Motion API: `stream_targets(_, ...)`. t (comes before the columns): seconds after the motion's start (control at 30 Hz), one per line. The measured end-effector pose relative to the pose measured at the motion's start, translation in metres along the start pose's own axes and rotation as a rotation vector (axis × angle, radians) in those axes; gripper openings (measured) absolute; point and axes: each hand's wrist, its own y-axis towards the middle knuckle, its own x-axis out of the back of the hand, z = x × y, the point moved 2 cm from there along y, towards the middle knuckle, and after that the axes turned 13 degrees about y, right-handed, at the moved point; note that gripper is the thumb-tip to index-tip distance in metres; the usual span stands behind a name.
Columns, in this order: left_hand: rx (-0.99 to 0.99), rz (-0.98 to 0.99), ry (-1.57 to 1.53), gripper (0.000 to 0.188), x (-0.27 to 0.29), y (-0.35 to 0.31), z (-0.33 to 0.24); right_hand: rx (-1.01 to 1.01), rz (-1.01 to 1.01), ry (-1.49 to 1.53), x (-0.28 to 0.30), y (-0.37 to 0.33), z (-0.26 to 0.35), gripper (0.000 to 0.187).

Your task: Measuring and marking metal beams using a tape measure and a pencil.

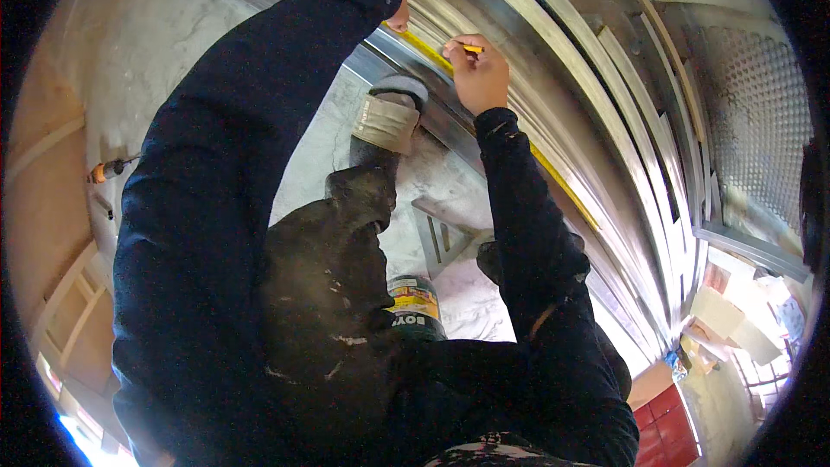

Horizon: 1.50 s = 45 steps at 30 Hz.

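Observation:
A yellow tape measure blade (553,171) runs lengthwise along long pale metal profiles (605,134). My right hand (482,76) pinches a short yellow pencil (472,48) and rests by the blade, over the profiles. At the top, my left hand (399,10) is bent over the far stretch of the blade, fingers pressed down at its end. The dark sleeve covers much of that hand, so its grip shows only in part.
Below the profiles, a grey triangular set square (441,238) lies on the dusty floor beside my shoe (399,86). A labelled paint can (415,304) is near my leg. At far left lies an orange-handled tool (108,170). A dimpled sheet (752,112) stands at right.

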Motion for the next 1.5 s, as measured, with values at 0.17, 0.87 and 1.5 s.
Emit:
stream_targets(0.17, 0.04, -0.006, 0.033, 0.048, -0.001, 0.002, -0.001, -0.073, 0.1, -0.077, -0.002, -0.003, -0.004, 0.011)
stream_targets(0.87, 0.041, 0.037, 0.052, 0.066, -0.001, 0.004, -0.002, -0.019, 0.133, -0.166, -0.004, -0.001, 0.005, 0.017)
stream_targets(1.5, 0.017, 0.071, 0.06, 0.068, 0.0, 0.005, -0.001, -0.035, 0.15, -0.157, -0.008, 0.004, -0.003, 0.018)
